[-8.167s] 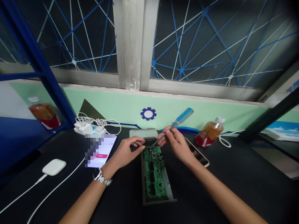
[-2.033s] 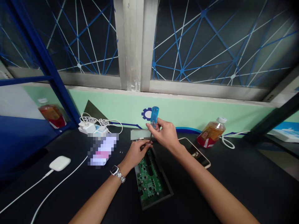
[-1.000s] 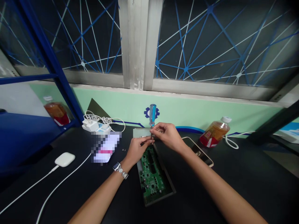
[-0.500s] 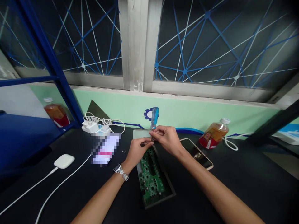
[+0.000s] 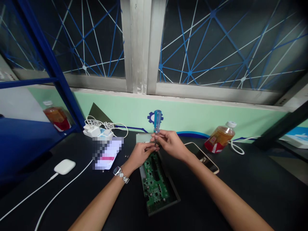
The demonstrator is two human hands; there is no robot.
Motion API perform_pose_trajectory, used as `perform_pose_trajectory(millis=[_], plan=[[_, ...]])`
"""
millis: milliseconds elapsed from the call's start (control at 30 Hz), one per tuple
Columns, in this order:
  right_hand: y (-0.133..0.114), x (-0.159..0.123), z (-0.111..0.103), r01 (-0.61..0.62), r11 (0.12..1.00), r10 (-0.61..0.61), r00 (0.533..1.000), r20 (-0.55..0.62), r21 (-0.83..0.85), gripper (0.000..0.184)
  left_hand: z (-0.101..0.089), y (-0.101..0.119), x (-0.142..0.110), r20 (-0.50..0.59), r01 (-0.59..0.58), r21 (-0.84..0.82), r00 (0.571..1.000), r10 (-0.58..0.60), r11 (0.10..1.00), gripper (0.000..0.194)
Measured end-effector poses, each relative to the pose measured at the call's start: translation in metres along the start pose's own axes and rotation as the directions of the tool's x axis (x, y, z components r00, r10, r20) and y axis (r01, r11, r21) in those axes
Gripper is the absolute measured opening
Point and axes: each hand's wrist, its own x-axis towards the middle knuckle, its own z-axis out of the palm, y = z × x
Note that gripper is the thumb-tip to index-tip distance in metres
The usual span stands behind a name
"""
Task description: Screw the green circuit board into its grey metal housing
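My right hand (image 5: pixel 171 145) holds a blue-handled screwdriver (image 5: pixel 157 117) upright by its thin metal shaft. The fingertips of my left hand (image 5: pixel 141 155) pinch the lower shaft, close to the tip. Whatever sits at the tip is hidden by my fingers. Both hands are just beyond a green circuit board (image 5: pixel 155 186), which lies in an open grey metal chassis (image 5: pixel 165 195). A flat metal cover (image 5: pixel 143 138) lies at the chassis's far end, beneath my hands. A silver wristwatch (image 5: pixel 119 173) circles my left wrist.
Two tiny screws (image 5: pixel 126 156) lie on the black table near a phone with a pixelated screen (image 5: pixel 107 153). Right of my hand are a second phone (image 5: pixel 202 157) and a tea bottle (image 5: pixel 219 138). A charger (image 5: pixel 91 131) and white earbuds case (image 5: pixel 64 166) sit left.
Since the earliest frame, the screwdriver has gone from tilted to upright, and my hands have closed together around its shaft. Over the last half second, my hands have shifted only slightly.
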Motion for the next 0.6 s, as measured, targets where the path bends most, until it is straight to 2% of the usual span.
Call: perform_pose_trajectory(millis=[67,167,233,433,600], plan=[[0.000,0.000,0.000,0.002,0.999,-0.004,1.000,-0.027,-0.052,0.023,0.000,0.002,-0.001,-0.036,0.006,0.053,0.999,-0.005,0.999,0.025],[0.002,0.001,0.000,0.026,0.972,-0.065,0.985,-0.162,-0.233,0.017,0.002,0.002,-0.001,-0.091,0.020,0.128,0.996,-0.008,0.992,0.024],[0.004,0.002,0.000,0.020,0.959,-0.083,0.974,-0.213,-0.283,0.016,0.004,-0.001,-0.001,-0.136,0.037,0.147,0.991,-0.017,0.988,0.023],[0.001,0.003,-0.003,0.005,0.962,-0.038,0.993,-0.115,-0.274,0.013,0.010,-0.010,0.003,-0.239,0.054,0.049,0.970,-0.041,0.997,0.023],[-0.004,0.000,-0.006,0.046,0.962,-0.054,0.998,-0.021,-0.268,0.017,0.013,-0.009,0.008,-0.241,0.005,0.007,0.971,-0.003,1.000,0.022]])
